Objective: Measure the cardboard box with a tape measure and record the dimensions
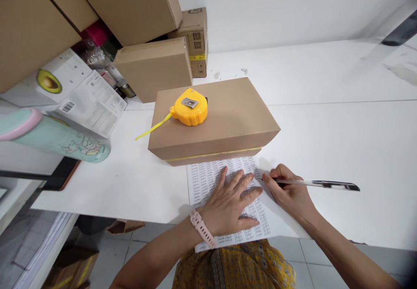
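Note:
My left hand [230, 202] lies flat with spread fingers on a sheet of paper [203, 178] covered in columns of small handwriting. In my right hand [291, 193] is a pen [332, 185] with a clear barrel and black end, its tip at the sheet's right edge. Just beyond the paper sits a closed brown cardboard box [231, 115], overlapping the sheet's far edge. A yellow tape measure [190, 109] rests on top of it, its yellow strap hanging to the left. The paper's near end reaches past the table edge.
Several brown cartons [156, 65] are stacked at the back left. Beside them stands a white box with an avocado picture [91, 102]. A mint-green bottle [74, 139] with a pink ring is at the left. The white table [342, 141] meets a white wall behind.

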Motion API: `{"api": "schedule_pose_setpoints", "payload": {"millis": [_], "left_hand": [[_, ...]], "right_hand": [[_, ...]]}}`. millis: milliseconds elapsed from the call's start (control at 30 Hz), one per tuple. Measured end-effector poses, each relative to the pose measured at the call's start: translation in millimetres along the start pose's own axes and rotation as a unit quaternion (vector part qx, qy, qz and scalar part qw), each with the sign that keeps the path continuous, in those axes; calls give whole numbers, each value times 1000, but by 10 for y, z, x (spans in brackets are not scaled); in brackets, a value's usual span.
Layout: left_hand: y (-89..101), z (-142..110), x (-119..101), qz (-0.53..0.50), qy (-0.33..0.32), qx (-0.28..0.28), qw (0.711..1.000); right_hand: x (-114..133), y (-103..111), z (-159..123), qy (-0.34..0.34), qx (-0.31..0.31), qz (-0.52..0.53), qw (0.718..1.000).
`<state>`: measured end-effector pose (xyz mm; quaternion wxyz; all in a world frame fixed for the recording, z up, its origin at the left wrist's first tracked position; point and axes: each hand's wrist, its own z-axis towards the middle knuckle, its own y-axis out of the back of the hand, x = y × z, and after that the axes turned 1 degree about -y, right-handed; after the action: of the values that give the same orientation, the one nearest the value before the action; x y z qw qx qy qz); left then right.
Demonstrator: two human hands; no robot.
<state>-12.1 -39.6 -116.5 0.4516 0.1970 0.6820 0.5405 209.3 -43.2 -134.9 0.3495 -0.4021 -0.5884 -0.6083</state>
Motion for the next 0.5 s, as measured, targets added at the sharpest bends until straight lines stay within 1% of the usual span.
{"api": "schedule_pose_setpoints", "payload": {"millis": [133,333,500], "left_hand": [[6,0,-1,1,1,4,1000],[5,-2,-1,4,1,4,1000],[-1,-3,1,2,0,2,1000]], "right_hand": [[12,2,-1,-7,5,6,1000],[23,5,-5,-15,-19,7,1000],[-4,-1,4,-18,-6,4,1000]]}}
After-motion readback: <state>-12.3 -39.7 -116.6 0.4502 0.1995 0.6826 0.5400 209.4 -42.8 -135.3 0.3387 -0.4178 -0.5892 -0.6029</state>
